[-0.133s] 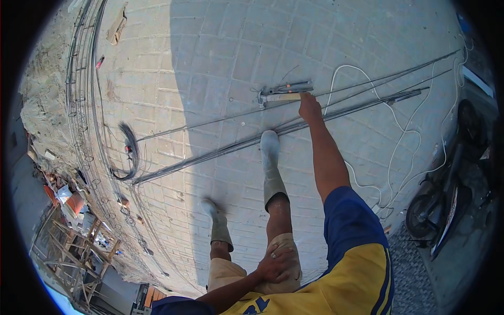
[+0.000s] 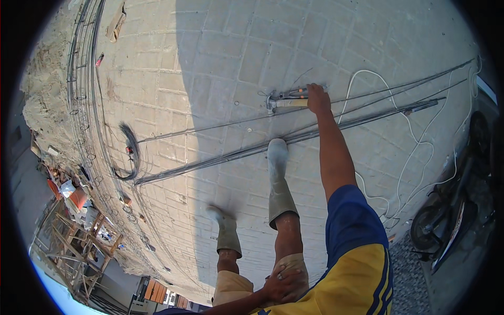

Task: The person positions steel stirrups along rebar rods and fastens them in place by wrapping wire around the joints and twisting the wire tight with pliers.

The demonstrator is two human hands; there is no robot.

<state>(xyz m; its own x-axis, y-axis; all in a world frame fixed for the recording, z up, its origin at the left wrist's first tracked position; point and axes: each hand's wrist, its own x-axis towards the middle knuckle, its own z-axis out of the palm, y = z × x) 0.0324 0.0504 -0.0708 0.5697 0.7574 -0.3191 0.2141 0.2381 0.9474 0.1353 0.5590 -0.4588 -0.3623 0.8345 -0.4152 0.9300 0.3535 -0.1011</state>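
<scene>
On the paving, my right hand reaches far out, its fingers closed at the handle end of a claw hammer. The hammer lies on its side, its metal head pointing left. Just beyond the handle is a dark pair of pincers with orange marks; my fingers partly cover its handles, and whether they grip it too is unclear. My left hand rests on my right knee, fingers spread and holding nothing. Below the hammer runs a bundle of thin steel rods, beside my right boot.
A coil of binding wire lies at the rods' left end. Long rebar cages stretch along the left. White cable loops at the right, near a parked motorbike. Wooden framing and rubble stand lower left.
My right hand has shifted slightly farther out, over the pincers' handles. The whole view has moved a little; my left hand stays on the knee.
</scene>
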